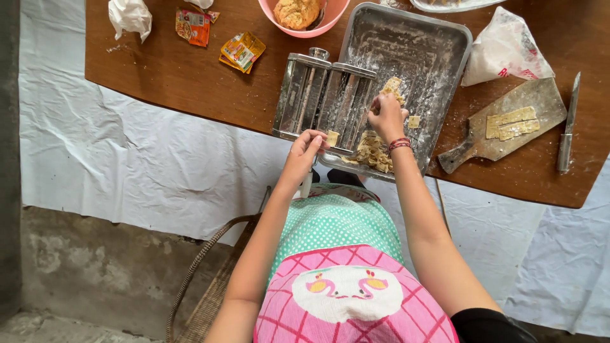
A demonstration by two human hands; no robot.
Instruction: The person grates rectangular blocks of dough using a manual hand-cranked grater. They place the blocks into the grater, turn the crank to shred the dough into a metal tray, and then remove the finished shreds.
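A shiny metal pasta machine (321,95) stands at the near edge of a brown wooden table (184,82). My left hand (306,151) pinches a small piece of dough at the machine's near side. Raised over the right roller, my right hand (385,115) grips a strip of pale dough (393,87). A pile of cut noodles (372,152) lies in the floured metal tray (432,44) just below my right wrist.
A wooden board (546,101) with flat dough sheets (511,122) and a knife (567,127) lie at the right. A flour bag (502,47), a pink bowl of dough (298,16), orange packets (241,51) and crumpled tissue (130,16) sit farther back. A wicker chair (210,286) is below.
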